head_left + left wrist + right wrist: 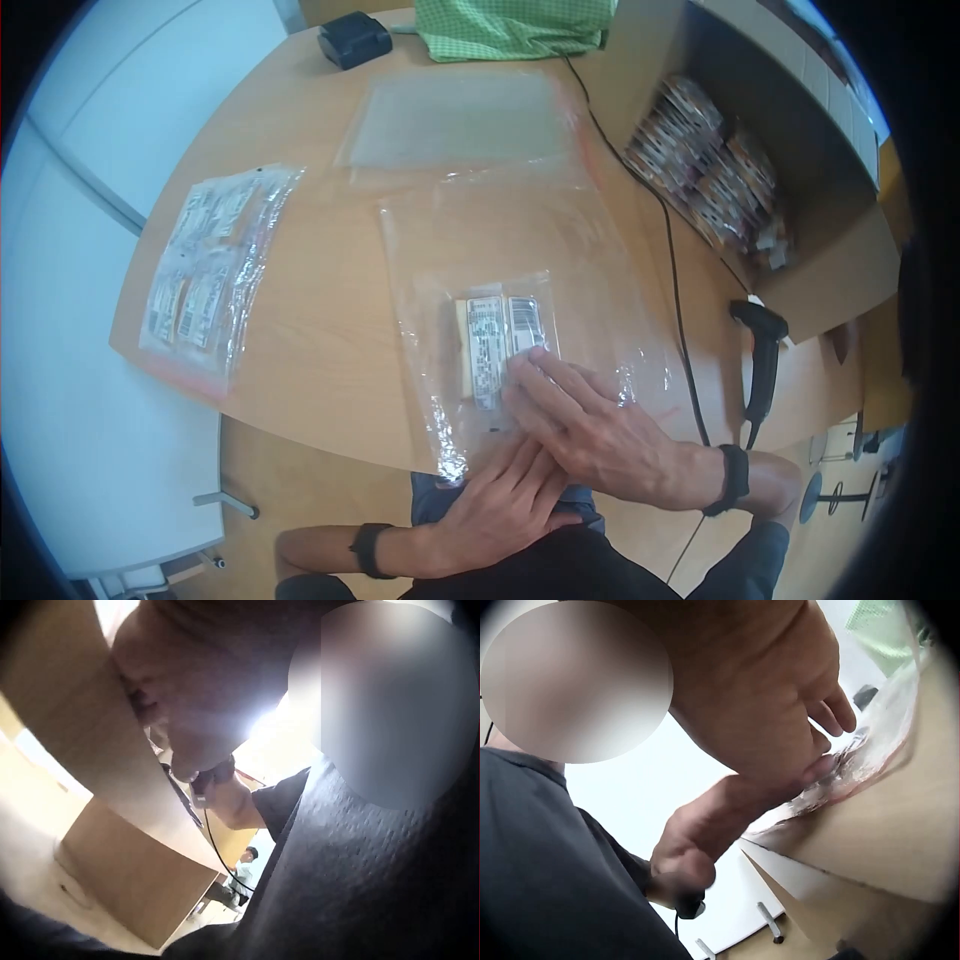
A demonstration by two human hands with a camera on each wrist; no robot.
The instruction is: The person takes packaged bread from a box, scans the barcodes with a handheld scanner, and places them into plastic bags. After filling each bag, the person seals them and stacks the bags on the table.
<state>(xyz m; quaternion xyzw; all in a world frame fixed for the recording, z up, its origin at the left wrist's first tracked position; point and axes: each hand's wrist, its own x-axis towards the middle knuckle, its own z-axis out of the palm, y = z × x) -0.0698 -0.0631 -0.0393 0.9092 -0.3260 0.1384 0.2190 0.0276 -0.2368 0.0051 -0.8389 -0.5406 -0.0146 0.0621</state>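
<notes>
While the right hand (pixel 605 430) lies open, its fingers extended over a flat, clear-wrapped packet with white printed labels and a pale yellow side (pixel 487 345), the left hand (pixel 505 515) reaches in beneath it, fingers straight and thumb held apart; its fingertips are covered, so whether they touch the film cannot be told. The packet lies near the front edge of the pale wood tabletop (pixel 310 300), within the outline of a large, clear plastic bag (pixel 590 290); whether inside or on top, the clear film does not let me tell. The bag's near end reaches the front edge, so a tug toward the body could, I judge, drag bag and packet off it, slick film giving little grip. Creases and glare over the labels might hinder a reading by the black handheld scanner (pixel 765 365) near the right edge. A thin black cable (pixel 677 300) runs just beside the bag's right side; a careless sweep that way could snag it. Pressing unevenly might also skew the packet or wrinkle the thin film.
</notes>
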